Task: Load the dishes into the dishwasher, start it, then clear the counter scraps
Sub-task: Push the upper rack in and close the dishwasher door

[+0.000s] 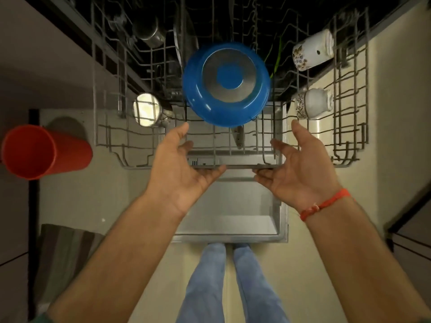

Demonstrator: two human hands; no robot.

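At the far left a red tumbler (35, 151) lies on its side outside the wire rack (130, 141), and it is not loaded yet. It looks like plastic, so I judge it light and not easy to break; the best place to take it is around the middle of the body, because the smooth wall may slip if it is wet.

Inside the rack, on the left part, a steel cup (147, 109) lies between the wires with its shiny bottom toward the camera. It should be stiff and a little heavier than the tumbler.

The left hand (179, 169) is just in front of the rack edge, palm up, fingers spread and relaxed; its grip is wide open and it holds nothing.

In the middle the blue bowl (225, 83) sits upside down in the rack, tilted toward the person, with a grey metal ring on its base. Whether it rests firmly on the wires I cannot tell. It seems rigid and smooth, probably slippery, so I would take it with two hands at opposite sides of the rim.

The right hand (300, 164), with a red thread bracelet (325, 203) on the wrist, is also palm up near the rack front, its grip open and empty.

At the right side two patterned ceramic mugs (312, 50) lie on their sides in the rack. These I judge fragile and heavier; hold them by the body and do not knock them on the wires
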